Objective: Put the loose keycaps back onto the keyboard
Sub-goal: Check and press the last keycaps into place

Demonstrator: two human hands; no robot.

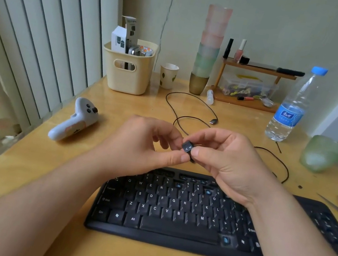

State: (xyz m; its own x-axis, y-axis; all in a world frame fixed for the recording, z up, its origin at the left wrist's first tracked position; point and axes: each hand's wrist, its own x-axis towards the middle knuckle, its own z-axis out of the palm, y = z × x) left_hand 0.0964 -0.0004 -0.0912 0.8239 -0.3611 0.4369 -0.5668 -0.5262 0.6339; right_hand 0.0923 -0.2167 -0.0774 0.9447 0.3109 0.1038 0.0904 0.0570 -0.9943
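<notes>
Head view: left hand (pixel 142 145) and right hand (pixel 225 160) are jointly pinching a black keycap (pixel 187 147) between thumbs and forefingers, the remaining fingers curling loosely. Below the fingertips, the keyboard (pixel 170 218) is lying on the desk (pixel 96 250), several sockets showing blue.

A loose keycap and the keyboard it goes on

We see one small black keycap (pixel 187 147) with white marks, tipped at a slant, up in the air above the top of the keyboard (pixel 182 216). The keyboard is black with white letters and lies flat on the yellow desk. A few spots on it have no key and show blue.
</notes>
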